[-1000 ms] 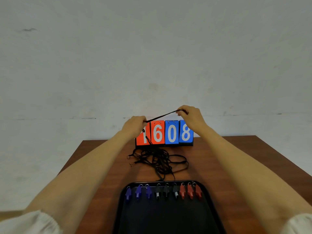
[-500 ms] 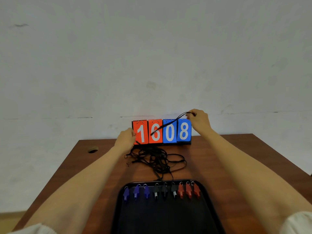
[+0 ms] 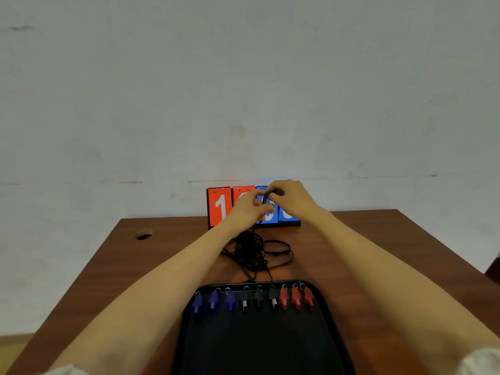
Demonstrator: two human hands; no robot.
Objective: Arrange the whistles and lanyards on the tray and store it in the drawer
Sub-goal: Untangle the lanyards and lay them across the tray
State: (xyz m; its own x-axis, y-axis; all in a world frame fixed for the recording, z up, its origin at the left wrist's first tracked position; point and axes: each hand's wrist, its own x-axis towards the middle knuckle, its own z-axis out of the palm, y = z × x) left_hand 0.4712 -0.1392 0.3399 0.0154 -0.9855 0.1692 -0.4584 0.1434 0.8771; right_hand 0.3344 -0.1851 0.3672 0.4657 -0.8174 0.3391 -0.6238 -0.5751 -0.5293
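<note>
We see a pale wall (image 3: 243,90) filling the upper half of the frame, and below it a brown wooden table (image 3: 378,253) spreading across the lower half, with a small round hole (image 3: 143,235) near its upper left corner. Low in the centre lies the black tray (image 3: 265,347), its far rim close to the middle of the table. Both our forearms reach up from the bottom corners and meet just above centre, in front of the flip scoreboard (image 3: 220,205) that stands at the far edge of the table with red cards on its left and blue on its right. Between the scoreboard and the tray lies a tangled heap of black lanyards (image 3: 254,251), one strand trailing down to the tray's rim. Our left hand (image 3: 247,209) and right hand (image 3: 290,198) are touching each other, and the fingers (image 3: 272,191) of both are pinched narrow on one black lanyard cord (image 3: 266,197) lifted above the heap. Along the tray's far rim the whistles (image 3: 253,300) lie in one row: three blue at the left, three black in the middle, three red at the right.
</note>
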